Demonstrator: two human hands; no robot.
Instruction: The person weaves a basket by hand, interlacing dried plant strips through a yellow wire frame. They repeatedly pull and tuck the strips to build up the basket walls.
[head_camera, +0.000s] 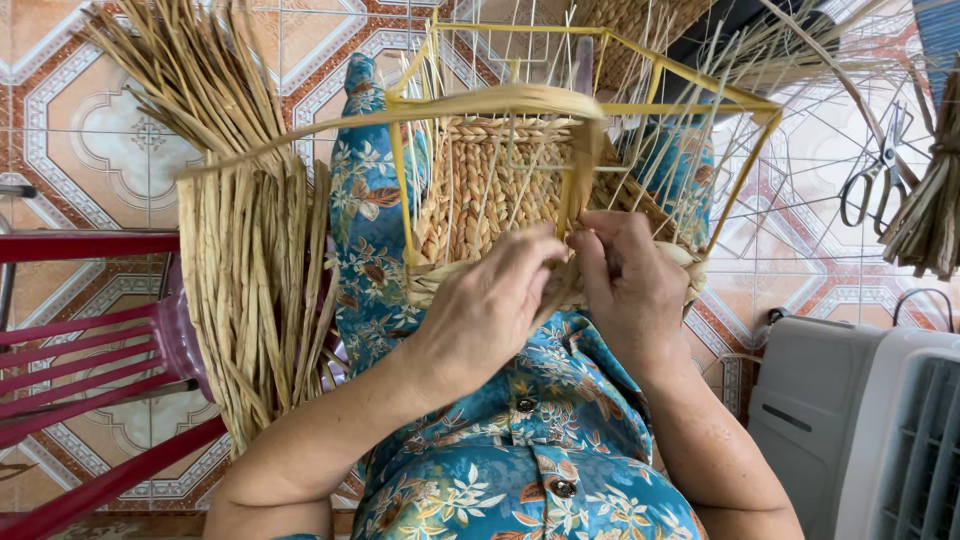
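Straw-coloured fibre is pinched between the fingertips of both hands, which meet at the near rim of a half-woven basket resting on the person's lap. The left hand curls over from the left, fingers bent and pressed down on the woven edge, seemingly to keep the last rows tight. The right hand closes thumb and fingers on a flat strand just above the knuckles, and that strand arcs up and away to the left, kept long and clear of the work so it can be threaded.

Just beyond the fingers the basket is built round a yellow wire frame, whose rods hold the shape while thin pale stakes stand up between them; the woven wall fills only the lower part. The frame leans against the knees, tilted toward the person, which brings the working edge under the hands.

Left of the left hand a thick bundle of dried reed hangs over a red plastic chair, close enough to draw from. Well out to the right of the right hand, scissors lie on the patterned tiled floor beside another bundle of fibre, and a grey and white appliance stands near the right elbow
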